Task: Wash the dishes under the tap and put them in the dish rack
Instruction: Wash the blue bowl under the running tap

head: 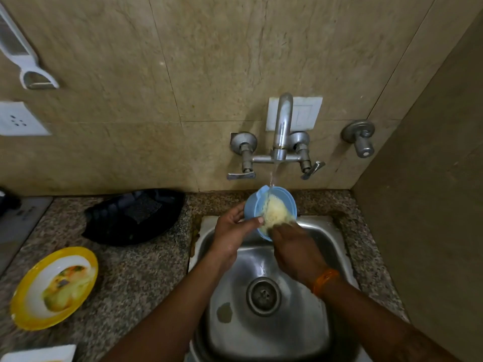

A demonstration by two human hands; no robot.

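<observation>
On the wall far left hangs my white peeler (27,64), w/ a white socket plate (19,120) just below it. Another white switch plate (304,113) sits on the wall farther right, and a lone metal valve knob (360,138) sticks out further right again, near the corner. An orange thread band (324,279) is round my right wrist.

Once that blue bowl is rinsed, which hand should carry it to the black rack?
Probably the left hand: it already grips the blue bowl, and the black rack is on its side. The right hand scrubs.
</observation>
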